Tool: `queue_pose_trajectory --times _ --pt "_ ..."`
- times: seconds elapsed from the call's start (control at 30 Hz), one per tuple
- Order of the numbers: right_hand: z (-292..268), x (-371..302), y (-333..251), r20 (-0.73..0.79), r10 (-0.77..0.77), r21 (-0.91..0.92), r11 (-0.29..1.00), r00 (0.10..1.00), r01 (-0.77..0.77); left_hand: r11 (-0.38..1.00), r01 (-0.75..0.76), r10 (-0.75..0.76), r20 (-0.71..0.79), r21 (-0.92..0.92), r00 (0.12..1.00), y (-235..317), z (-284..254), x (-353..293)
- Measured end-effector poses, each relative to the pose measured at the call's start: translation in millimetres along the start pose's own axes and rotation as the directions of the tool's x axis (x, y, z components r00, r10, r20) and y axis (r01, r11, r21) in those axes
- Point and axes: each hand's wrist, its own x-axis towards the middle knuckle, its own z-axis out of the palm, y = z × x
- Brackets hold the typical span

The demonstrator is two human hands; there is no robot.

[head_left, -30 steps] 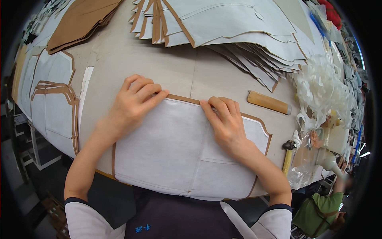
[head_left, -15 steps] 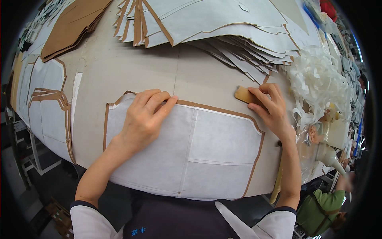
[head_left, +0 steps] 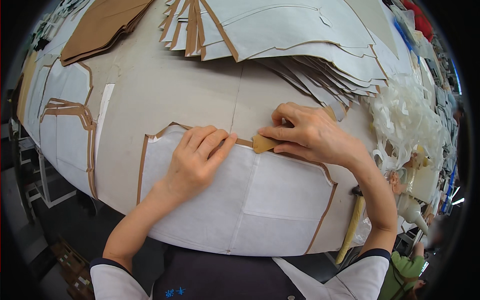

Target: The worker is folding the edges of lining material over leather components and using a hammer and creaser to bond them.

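A white-backed panel [head_left: 200, 210] with brown edges lies flat along the near side of the table. My left hand [head_left: 197, 157] rests on it, its fingertips pressing the brown strip of the far edge, thumb and fingers close together. In my right hand [head_left: 315, 132] is a small flat tan scraper-like piece [head_left: 262, 144], pinched between thumb and fingers. Its blunt end touches the panel's far edge, close to the seam down the middle, just right of my left fingertips. The right fingers partly cover the piece.
Stacked white and brown panels [head_left: 300, 30] fan out at the far side. Brown pieces [head_left: 100, 30] and more edged panels [head_left: 67, 145] are at left. A tangle of whitish strips [head_left: 405, 115] sits at right, near a yellow-handled tool [head_left: 351, 230]. A person in green [head_left: 407, 270] is beyond.
My right hand has moved left with the tan piece and set its end on the panel's far edge. My left hand stays on the same edge; the whole view has shifted slightly.
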Motion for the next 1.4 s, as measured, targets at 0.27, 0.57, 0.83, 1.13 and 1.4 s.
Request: queue_pose_trajectory --times 0.27,0.57,0.83,1.13,1.4 --pt "1.4 22.8 -0.7 -0.044 -0.189 -0.139 0.974 0.981 0.181 1.000 0.001 -0.001 0.000 -0.002 1.000 0.4 -6.0 -7.1" --pt "-0.2 45.5 -2.6 0.041 -0.226 -0.145 0.962 0.973 0.230 0.984 0.148 -0.149 0.002 0.102 0.989 7.7 -24.4 -36.6" --pt "5.5 79.0 -2.0 0.050 -0.299 -0.138 0.943 0.953 0.303 0.969 0.216 -0.220 0.025 0.124 0.975 9.4 -28.6 -41.9" --pt "9.1 114.9 -7.7 0.101 -0.339 -0.163 0.922 0.936 0.351 0.951 0.279 -0.277 -0.035 0.132 0.960 9.9 -25.4 -44.3" --pt "10.1 128.7 -22.8 0.141 -0.275 -0.167 0.940 0.951 0.296 0.938 0.326 -0.333 0.042 0.120 0.942 12.5 -33.0 -51.5"
